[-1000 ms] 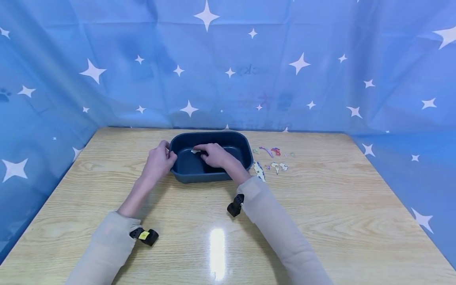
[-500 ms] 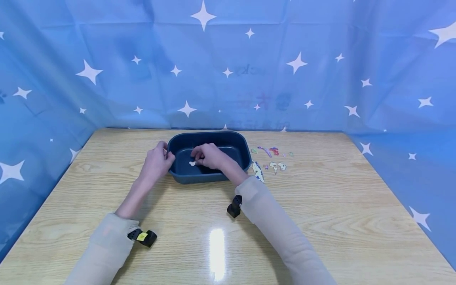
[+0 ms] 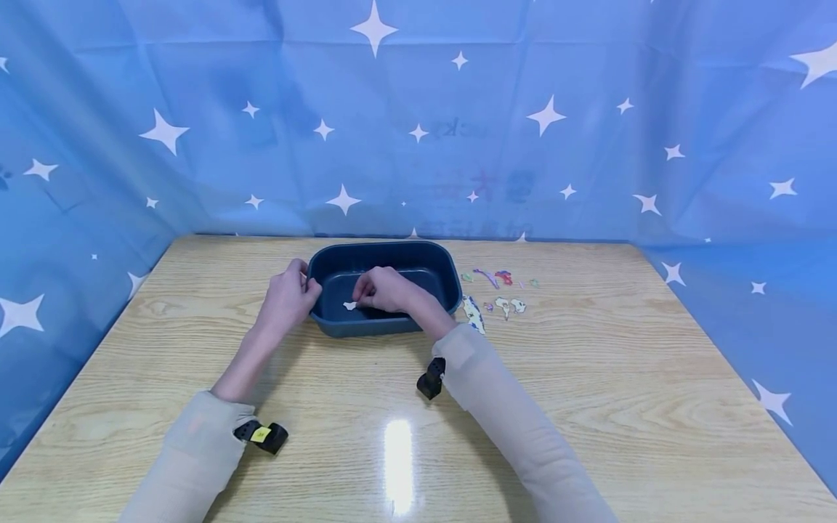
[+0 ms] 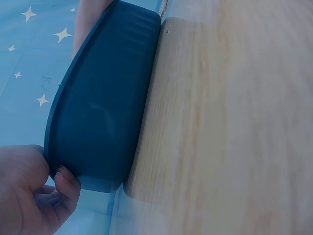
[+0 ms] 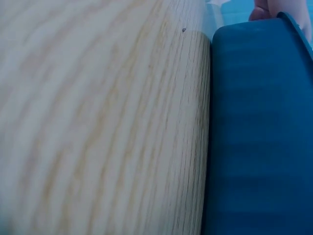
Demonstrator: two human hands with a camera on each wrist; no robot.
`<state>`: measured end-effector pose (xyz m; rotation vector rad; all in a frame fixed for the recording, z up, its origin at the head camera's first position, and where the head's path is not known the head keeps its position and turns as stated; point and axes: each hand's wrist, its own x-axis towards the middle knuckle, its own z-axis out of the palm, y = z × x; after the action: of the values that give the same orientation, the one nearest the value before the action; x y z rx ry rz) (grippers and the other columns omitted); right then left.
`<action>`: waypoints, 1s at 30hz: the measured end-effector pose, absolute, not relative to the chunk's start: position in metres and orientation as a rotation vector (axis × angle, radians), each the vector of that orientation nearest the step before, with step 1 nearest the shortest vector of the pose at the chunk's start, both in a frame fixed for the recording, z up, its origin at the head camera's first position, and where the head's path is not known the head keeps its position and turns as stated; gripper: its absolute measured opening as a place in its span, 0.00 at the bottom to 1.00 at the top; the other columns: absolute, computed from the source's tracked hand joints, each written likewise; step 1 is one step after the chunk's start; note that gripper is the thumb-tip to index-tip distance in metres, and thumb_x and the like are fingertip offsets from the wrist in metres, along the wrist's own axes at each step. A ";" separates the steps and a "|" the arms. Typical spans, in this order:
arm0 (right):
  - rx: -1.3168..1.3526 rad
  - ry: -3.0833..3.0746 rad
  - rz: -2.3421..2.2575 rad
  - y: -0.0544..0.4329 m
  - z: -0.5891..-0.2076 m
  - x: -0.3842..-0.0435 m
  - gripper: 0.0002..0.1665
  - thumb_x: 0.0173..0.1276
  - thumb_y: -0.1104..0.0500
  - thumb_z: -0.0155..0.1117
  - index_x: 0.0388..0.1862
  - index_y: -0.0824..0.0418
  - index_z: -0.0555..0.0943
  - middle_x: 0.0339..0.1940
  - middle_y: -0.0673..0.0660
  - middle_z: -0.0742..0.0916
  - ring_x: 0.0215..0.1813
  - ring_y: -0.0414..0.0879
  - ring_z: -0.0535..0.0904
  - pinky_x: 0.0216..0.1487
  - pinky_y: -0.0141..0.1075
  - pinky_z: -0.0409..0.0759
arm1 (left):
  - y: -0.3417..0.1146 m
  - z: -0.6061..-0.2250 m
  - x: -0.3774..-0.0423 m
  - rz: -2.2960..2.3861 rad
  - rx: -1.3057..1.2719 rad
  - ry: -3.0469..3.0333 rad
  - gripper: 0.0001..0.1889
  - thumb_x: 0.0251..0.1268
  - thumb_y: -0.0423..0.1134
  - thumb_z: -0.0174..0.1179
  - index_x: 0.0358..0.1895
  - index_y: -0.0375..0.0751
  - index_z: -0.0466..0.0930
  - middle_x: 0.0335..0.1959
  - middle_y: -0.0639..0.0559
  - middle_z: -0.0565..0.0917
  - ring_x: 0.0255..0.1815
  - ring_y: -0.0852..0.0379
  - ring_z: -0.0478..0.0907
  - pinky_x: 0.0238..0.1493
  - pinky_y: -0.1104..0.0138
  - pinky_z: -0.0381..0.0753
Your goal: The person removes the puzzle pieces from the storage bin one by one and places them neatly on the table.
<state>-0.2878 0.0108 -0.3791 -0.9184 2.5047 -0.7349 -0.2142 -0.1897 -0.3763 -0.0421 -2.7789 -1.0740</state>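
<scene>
A dark blue rectangular plastic basin (image 3: 366, 327) stands on the table near its back edge. My left hand (image 3: 285, 296) grips the rim at its left end. In the left wrist view the thumb and curled fingers (image 4: 67, 188) hold that end of the wall. My right hand (image 3: 386, 289) reaches inside over the front rim, fingers bent downward. At its fingertips is a small white irregular flat piece (image 3: 350, 306), seemingly pinched, low over the basin floor. The basin wall hides the right hand's fingers from the right wrist view.
Right of the basin lie several small flat cut-outs: a long white-and-blue one (image 3: 474, 314), a red one (image 3: 503, 277), a purple strip (image 3: 487, 277) and pale ones (image 3: 503, 306). A blue star-patterned curtain (image 3: 418, 181) hangs behind the wooden table (image 3: 588, 378).
My right hand has drawn the white piece toward the front of the basin and slightly left. The left hand keeps its hold on the rim. The view has shifted slightly.
</scene>
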 end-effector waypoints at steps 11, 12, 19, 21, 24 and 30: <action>-1.040 2.453 -0.795 0.010 -0.378 -0.288 0.02 0.72 0.64 0.64 0.40 0.62 0.83 0.42 0.54 0.86 0.44 0.43 0.83 0.49 0.31 0.80 | -0.190 -0.374 -0.213 -1.093 -0.035 -2.796 0.12 0.71 0.33 0.49 0.51 0.27 0.70 0.28 0.44 0.76 0.26 0.50 0.74 0.30 0.62 0.73; -1.045 2.455 -0.822 0.011 -0.379 -0.287 0.02 0.72 0.64 0.65 0.39 0.62 0.82 0.42 0.54 0.86 0.44 0.43 0.83 0.49 0.31 0.80 | -0.190 -0.374 -0.213 -1.090 -0.035 -2.795 0.12 0.71 0.32 0.49 0.51 0.27 0.70 0.28 0.44 0.76 0.26 0.49 0.74 0.30 0.62 0.73; -1.027 2.462 -0.967 0.013 -0.380 -0.287 0.02 0.70 0.64 0.67 0.37 0.62 0.83 0.39 0.53 0.86 0.41 0.42 0.84 0.46 0.31 0.81 | -0.190 -0.376 -0.214 -1.087 -0.038 -2.787 0.13 0.70 0.32 0.49 0.51 0.27 0.70 0.29 0.43 0.77 0.27 0.48 0.75 0.31 0.61 0.74; -1.008 2.465 -1.000 0.014 -0.380 -0.288 0.03 0.69 0.62 0.68 0.39 0.61 0.83 0.38 0.52 0.86 0.40 0.42 0.84 0.46 0.31 0.81 | -0.190 -0.376 -0.215 -1.082 -0.041 -2.782 0.13 0.70 0.32 0.49 0.51 0.27 0.70 0.29 0.43 0.77 0.27 0.48 0.75 0.32 0.61 0.74; -0.999 2.476 -1.015 0.014 -0.379 -0.288 0.08 0.69 0.60 0.69 0.46 0.59 0.84 0.37 0.51 0.87 0.40 0.42 0.83 0.47 0.32 0.80 | -0.190 -0.377 -0.215 -1.070 -0.041 -2.775 0.12 0.70 0.32 0.49 0.51 0.27 0.71 0.28 0.44 0.77 0.27 0.48 0.75 0.32 0.60 0.74; -1.039 2.535 -1.002 0.016 -0.375 -0.289 0.19 0.71 0.60 0.67 0.60 0.58 0.83 0.38 0.51 0.87 0.40 0.42 0.83 0.44 0.33 0.80 | -0.191 -0.377 -0.216 -1.063 -0.036 -2.776 0.13 0.71 0.33 0.49 0.52 0.27 0.71 0.28 0.45 0.77 0.27 0.48 0.75 0.33 0.60 0.74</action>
<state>-0.2894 0.0159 -0.3747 -1.0393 2.5348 -1.0021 -0.2156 -0.1906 -0.3767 -0.0360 -2.7756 -1.0634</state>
